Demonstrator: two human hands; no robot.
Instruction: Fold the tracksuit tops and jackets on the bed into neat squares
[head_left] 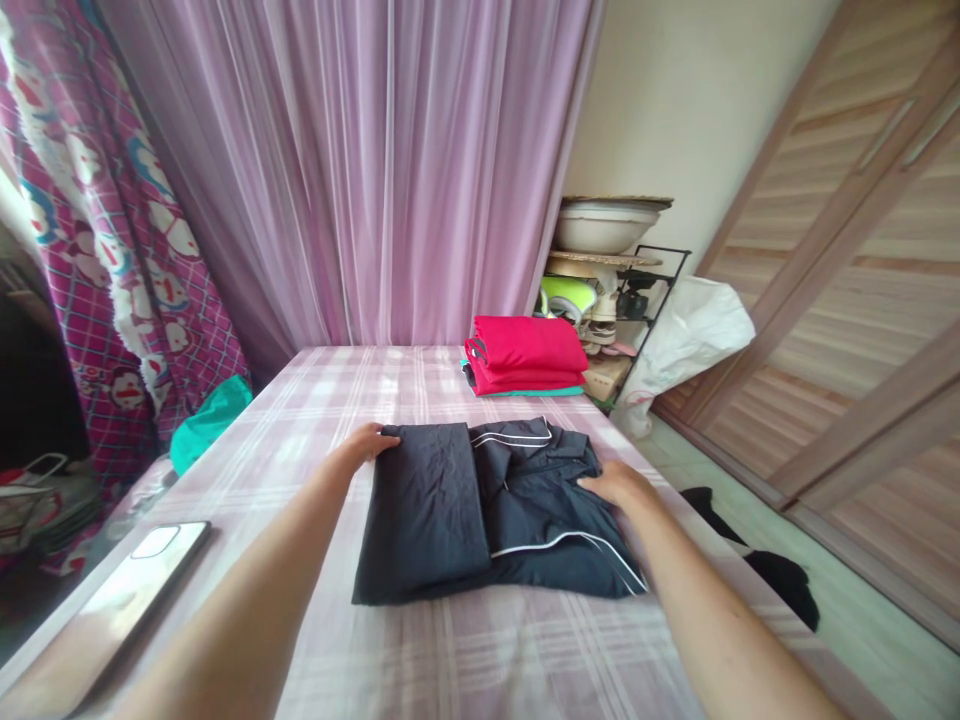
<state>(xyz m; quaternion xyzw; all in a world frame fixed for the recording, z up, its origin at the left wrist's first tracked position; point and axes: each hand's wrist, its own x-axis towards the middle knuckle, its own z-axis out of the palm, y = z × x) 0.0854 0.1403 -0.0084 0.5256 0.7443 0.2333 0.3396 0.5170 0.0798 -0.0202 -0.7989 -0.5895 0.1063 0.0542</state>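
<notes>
A dark navy garment (pixel 427 510) with white piping lies on the bed in front of me. Its left part is folded over into a flat, slightly creased panel, while the right part shows the curved piping and some bunched cloth. At the upper left corner, my left hand (pixel 369 442) grips the fold, thumb on top. My right hand (pixel 619 485) is closed on the garment's right edge, its fingers partly hidden by the cloth. Beyond it sits a stack of folded red clothes (pixel 529 350), with a teal edge showing underneath.
A phone (pixel 112 610) lies face down at the bed's left edge, near a teal cloth (pixel 212 422). Purple curtains (pixel 390 170) hang behind the checked bedsheet (pixel 360 385). On the right are a loaded rack (pixel 649 300), a white bag (pixel 686 335), a wooden wardrobe (pixel 847 290) and black cloth (pixel 784 585) on the floor.
</notes>
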